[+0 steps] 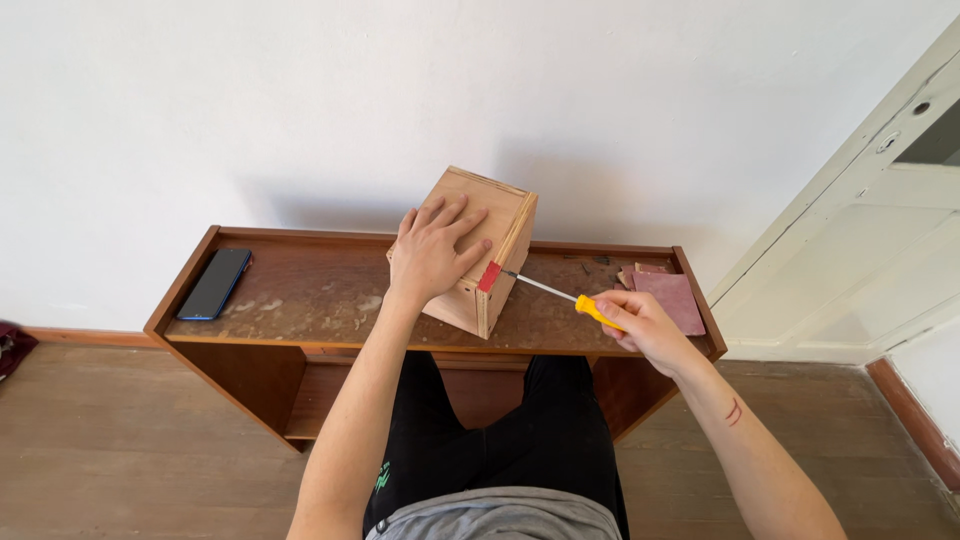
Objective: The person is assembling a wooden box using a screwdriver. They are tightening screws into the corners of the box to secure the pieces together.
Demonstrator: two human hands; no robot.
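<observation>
Resting flat and open on the wooden box (pixel 470 250), the left hand (pixel 432 250) hides its top; the right hand (pixel 640 322) grips a screwdriver (pixel 560 296).

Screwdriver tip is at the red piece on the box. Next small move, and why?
Probably press the screwdriver in along its shaft and begin turning. Its tip sits at the red piece on the box edge, the right hand grips the yellow handle, and the left hand lies flat on the box, bracing it on the shelf.

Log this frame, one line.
left hand: flat on box | right hand: grips screwdriver, tip at red tab | phone: shelf left
</observation>
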